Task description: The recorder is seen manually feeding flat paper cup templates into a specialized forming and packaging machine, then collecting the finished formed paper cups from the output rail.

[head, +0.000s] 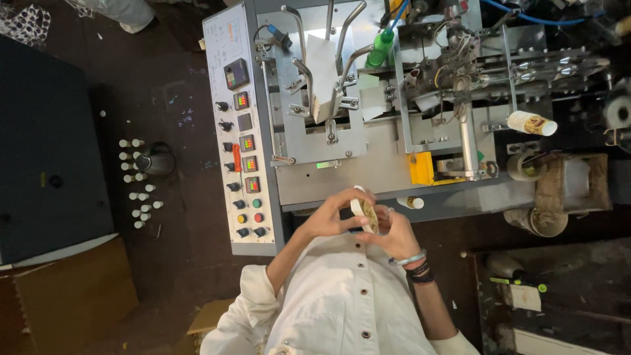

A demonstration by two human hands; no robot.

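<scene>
Paper cup (365, 212) held between both hands: white with a tan printed pattern. Shirt (342, 302): white, dark buttons. Wrist bangle (409, 260): pale silver-green; adjacent bands black. Control panel (238, 125): grey, red digit displays, orange switch, green, yellow and red buttons. Bottle (380, 47): green. Machine block (421, 169): yellow.

A dark, stained concrete floor (177, 98) lay littered with small white caps (136, 184). A grey metal machine (368, 151) with a control panel (241, 131) stood beside cardboard boxes (72, 296) and a black cabinet (46, 144).
</scene>
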